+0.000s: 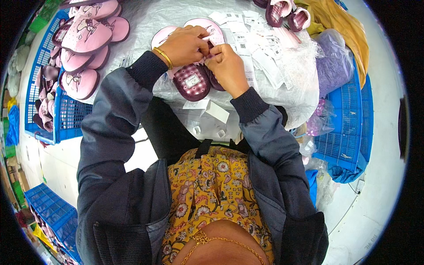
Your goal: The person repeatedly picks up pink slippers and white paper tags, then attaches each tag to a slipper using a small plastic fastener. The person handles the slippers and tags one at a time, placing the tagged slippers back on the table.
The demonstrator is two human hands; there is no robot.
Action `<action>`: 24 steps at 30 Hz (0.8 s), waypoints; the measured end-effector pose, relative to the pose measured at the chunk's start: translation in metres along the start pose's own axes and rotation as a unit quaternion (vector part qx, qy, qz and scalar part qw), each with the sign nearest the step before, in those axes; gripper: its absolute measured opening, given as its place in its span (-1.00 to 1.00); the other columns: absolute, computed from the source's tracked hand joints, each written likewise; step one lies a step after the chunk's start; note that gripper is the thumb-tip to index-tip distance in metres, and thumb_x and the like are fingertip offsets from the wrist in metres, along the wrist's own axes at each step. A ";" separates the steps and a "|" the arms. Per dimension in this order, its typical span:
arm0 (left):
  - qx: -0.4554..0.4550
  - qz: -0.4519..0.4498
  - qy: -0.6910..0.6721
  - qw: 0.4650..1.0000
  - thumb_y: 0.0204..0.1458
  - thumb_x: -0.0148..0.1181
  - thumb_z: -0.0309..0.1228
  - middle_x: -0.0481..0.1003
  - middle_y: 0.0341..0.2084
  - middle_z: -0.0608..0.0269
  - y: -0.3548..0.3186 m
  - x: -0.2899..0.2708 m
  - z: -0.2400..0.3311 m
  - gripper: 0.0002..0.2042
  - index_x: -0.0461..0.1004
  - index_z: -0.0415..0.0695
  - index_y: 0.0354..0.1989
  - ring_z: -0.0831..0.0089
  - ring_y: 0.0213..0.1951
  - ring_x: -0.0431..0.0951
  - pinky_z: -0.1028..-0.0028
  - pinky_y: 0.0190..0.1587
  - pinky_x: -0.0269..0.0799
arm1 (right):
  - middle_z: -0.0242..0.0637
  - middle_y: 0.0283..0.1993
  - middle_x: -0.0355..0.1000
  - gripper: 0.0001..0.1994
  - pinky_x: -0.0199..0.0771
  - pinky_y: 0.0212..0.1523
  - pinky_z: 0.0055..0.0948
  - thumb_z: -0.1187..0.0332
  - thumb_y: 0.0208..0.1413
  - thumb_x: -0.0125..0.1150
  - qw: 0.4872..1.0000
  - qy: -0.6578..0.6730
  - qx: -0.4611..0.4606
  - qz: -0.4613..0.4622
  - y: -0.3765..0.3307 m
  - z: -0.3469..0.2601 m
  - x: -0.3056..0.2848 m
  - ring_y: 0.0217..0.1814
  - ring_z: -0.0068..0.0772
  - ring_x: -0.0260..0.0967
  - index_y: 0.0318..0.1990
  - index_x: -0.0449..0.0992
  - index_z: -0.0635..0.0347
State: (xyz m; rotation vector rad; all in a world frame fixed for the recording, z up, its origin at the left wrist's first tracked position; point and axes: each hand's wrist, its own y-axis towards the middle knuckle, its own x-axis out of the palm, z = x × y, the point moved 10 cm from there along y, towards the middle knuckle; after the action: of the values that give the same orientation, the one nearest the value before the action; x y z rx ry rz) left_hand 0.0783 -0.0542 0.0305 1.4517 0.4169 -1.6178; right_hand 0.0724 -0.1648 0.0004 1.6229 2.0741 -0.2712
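Note:
A pair of pink slippers point(213, 29) with dark red plaid insoles lies on the plastic-covered table in front of me, heels toward me. The nearer heel point(191, 84) shows a pale square label. My left hand point(184, 46) rests over the left slipper's upper, its fingers curled in at the slipper openings. Against its fingertips, my right hand point(226, 66) is closed in a pinch above the other heel. Whatever small piece sits between the fingertips is hidden.
White printed label strips point(260, 48) spread right of the slippers. More pink slippers point(86, 37) are piled at the left, beside a blue crate point(73, 117). Plaid-lined slippers point(298, 20) lie at the far right. A purple bagged bundle point(334, 59) and blue crates point(342, 128) stand rightward.

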 end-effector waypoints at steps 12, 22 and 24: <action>-0.018 -0.006 0.046 0.999 -0.04 0.17 -0.44 0.44 -0.11 0.17 0.012 0.003 0.003 -0.86 0.56 -0.12 -0.29 0.14 -0.17 0.55 0.27 -0.13 0.48 | -0.14 -0.31 0.57 -0.77 0.51 -0.32 -0.42 0.45 0.05 0.27 0.997 0.074 0.021 0.002 0.004 0.020 0.002 -0.38 -0.31 0.54 -0.16 0.47 0.36; -0.007 0.067 -0.115 0.991 0.04 0.17 -0.49 0.39 -0.07 0.15 -0.009 -0.040 0.017 -0.91 0.48 -0.19 -0.30 0.21 -0.13 0.51 0.38 -0.08 0.46 | -0.38 -0.35 0.51 -0.88 0.43 -0.33 -0.61 0.51 0.15 0.23 0.959 0.278 0.034 -0.032 -0.002 0.006 0.010 -0.37 -0.65 0.40 -0.17 0.51 0.34; 0.007 0.106 -0.101 0.989 -0.01 0.20 -0.50 0.40 -0.06 0.13 -0.017 -0.045 0.020 -0.89 0.49 -0.19 -0.29 0.17 -0.06 0.48 0.37 -0.02 0.43 | -0.40 -0.35 0.50 -0.87 0.42 -0.31 -0.62 0.53 0.14 0.23 0.962 0.271 0.025 -0.038 -0.002 0.006 0.012 -0.36 -0.66 0.39 -0.17 0.51 0.33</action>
State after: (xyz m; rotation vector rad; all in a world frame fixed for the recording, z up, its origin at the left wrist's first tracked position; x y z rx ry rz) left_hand 0.0487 -0.0419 0.0716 1.2796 0.1301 -1.5774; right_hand 0.0697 -0.1574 -0.0107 1.7948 2.5492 0.1164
